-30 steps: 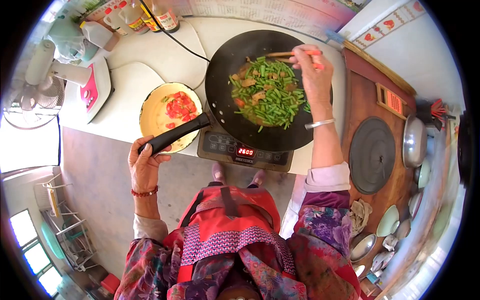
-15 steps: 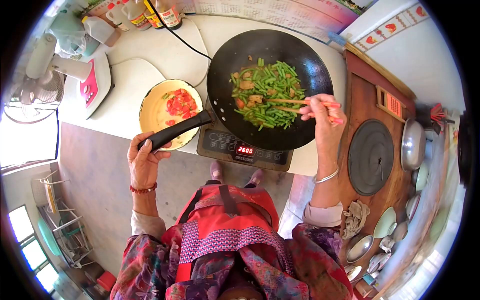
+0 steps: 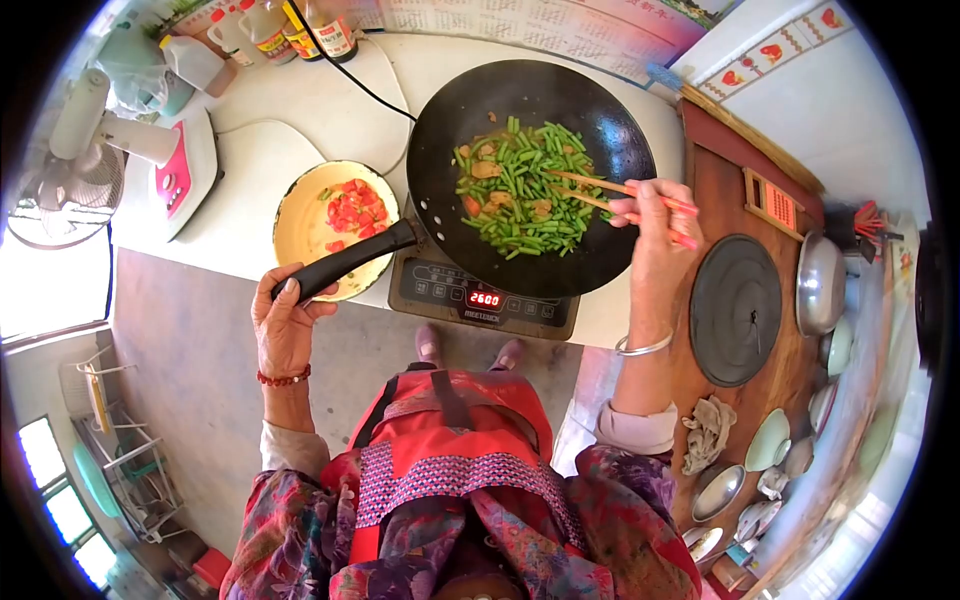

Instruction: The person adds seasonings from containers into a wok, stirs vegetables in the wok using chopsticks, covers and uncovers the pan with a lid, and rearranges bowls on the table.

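Note:
My left hand (image 3: 287, 322) is closed around the black handle (image 3: 345, 262) of a large dark wok (image 3: 480, 90). In the wok lie cut green beans (image 3: 535, 215) mixed with brownish pieces (image 3: 486, 170) that look like meat. My right hand (image 3: 660, 225) grips a pair of chopsticks (image 3: 600, 184) with red ends; their tips reach in among the beans. Under the wok is an induction cooker (image 3: 478, 300) whose display reads 2600. Beneath the handle stands a cream enamel bowl (image 3: 290, 225) with chopped red pieces (image 3: 355, 210) in it.
Bottles (image 3: 270, 35) line the back left of the counter, near a pink and white appliance (image 3: 185, 175) and a fan (image 3: 75, 180). At right, a wooden surface bears a round dark lid (image 3: 736, 310), a metal basin (image 3: 820, 285), a cloth (image 3: 708, 432) and several bowls (image 3: 770, 440).
The chopsticks have shifted up and slightly right in the wok, and the beans lie differently around their tips. My left hand keeps its hold on the handle.

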{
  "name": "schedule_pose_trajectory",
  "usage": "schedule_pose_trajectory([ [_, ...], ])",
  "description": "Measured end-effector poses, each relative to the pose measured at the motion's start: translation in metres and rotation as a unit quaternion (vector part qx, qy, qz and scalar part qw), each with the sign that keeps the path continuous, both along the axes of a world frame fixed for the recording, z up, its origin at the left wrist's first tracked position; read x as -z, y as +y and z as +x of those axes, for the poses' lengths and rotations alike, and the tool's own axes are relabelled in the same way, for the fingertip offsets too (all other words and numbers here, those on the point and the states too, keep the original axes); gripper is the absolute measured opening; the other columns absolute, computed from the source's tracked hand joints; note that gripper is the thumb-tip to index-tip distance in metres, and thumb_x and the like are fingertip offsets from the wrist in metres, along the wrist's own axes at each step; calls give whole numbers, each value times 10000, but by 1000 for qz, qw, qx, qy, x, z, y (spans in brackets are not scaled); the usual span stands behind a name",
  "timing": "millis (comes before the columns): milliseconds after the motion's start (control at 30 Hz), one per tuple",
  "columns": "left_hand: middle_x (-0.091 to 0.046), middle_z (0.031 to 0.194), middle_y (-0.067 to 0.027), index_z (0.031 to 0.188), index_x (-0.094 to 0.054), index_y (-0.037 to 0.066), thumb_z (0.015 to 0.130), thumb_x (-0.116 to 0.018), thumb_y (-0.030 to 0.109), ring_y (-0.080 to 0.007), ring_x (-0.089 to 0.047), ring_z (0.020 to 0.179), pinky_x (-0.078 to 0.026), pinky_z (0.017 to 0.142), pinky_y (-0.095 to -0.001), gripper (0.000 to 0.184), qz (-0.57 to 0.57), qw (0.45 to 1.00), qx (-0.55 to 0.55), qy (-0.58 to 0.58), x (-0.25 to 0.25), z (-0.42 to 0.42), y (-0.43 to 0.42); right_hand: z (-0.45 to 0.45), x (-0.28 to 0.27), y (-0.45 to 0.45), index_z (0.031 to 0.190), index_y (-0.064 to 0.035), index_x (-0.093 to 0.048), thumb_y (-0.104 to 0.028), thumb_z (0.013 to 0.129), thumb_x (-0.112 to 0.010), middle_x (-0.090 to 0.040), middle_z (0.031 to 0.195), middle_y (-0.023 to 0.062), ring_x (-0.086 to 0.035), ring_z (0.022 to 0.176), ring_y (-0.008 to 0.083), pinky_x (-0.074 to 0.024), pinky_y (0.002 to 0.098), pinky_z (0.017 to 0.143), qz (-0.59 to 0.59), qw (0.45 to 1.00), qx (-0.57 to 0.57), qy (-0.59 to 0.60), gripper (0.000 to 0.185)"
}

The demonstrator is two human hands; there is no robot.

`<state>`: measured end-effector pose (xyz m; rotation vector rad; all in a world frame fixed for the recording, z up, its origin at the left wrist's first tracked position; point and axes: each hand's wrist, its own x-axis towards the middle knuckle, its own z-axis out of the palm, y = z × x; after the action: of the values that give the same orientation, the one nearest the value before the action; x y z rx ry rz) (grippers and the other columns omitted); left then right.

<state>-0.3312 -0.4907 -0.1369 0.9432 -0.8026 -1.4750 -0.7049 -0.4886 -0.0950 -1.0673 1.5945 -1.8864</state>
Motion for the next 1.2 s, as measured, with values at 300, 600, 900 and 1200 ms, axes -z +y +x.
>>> schedule_pose_trajectory([
  [300, -588, 1006, -240, 1119, -461, -52, 905, -485, 81, -342, -640, 857, -587, 640, -357, 253, 0, 1000, 15, -5, 0, 1, 0, -1, 10, -2, 869, 14, -587, -105, 871, -573, -618, 717, 82, -608, 603, 118, -490, 223, 533, 13, 999, -27, 14, 119],
  [600, -591, 1004, -238, 1123, -465, -49, 901, -491, 77, -344, -640, 858, -588, 640, -356, 256, -3, 1000, 17, 1, 2, 3, 1, -19, 5, -29, 891, 43, -547, -105, 883, -554, -605, 796, 106, -638, 655, 166, -541, 266, 556, -59, 997, 32, -23, 149],
  [900, -598, 984, -232, 1097, -487, -50, 893, -499, 69, -344, -648, 821, -587, 630, -357, 237, 8, 1000, 1, 8, -3, -1, 1, -10, 20, -42, 862, 27, -546, -108, 882, -556, -594, 752, 80, -637, 650, 151, -540, 261, 562, -64, 997, 26, -32, 136],
  [1200, -591, 1010, -233, 1127, -463, -49, 902, -491, 77, -341, -640, 857, -587, 640, -352, 260, 5, 1000, 18, 2, -1, 2, 2, -9, 27, -42, 862, 17, -539, -104, 887, -552, -594, 747, 91, -633, 640, 164, -538, 269, 557, -74, 996, 37, -15, 124],
])
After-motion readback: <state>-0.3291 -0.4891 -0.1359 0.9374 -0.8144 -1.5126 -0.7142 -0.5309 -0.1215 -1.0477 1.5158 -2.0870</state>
